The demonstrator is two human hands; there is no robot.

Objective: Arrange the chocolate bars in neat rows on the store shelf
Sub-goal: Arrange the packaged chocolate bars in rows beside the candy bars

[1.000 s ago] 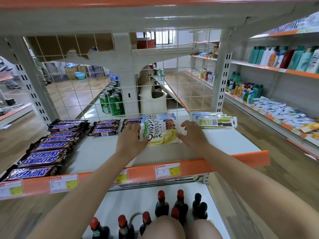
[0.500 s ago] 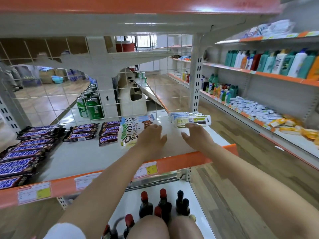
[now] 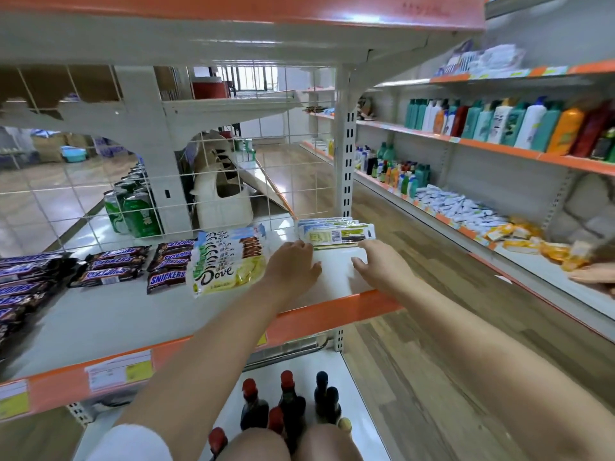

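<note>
Both hands reach over the orange front edge of the store shelf (image 3: pixel 100 324) toward a stack of chocolate bars (image 3: pixel 336 232) lying face down at the shelf's right rear corner, just in front of the wire grid (image 3: pixel 83 207). Those bars lie with their long axis across the shelf, left to right, label side up. The left hand (image 3: pixel 293 264) rests with fingers straight and relaxed, its fingertips touching the stack's left end; the right hand (image 3: pixel 382 264) has loosely spread fingers at the stack's front right corner, and neither hand grips anything. To the left, well apart from that stack, a fanned row of Dove bars (image 3: pixel 226 261) lies overlapping, each bar's long axis also running across the shelf. Farther left, Snickers bars (image 3: pixel 166 277) sit in columns, again lengthwise left to right, a few slightly skewed. Dark bottles (image 3: pixel 286 404) stand on the shelf below.
</note>
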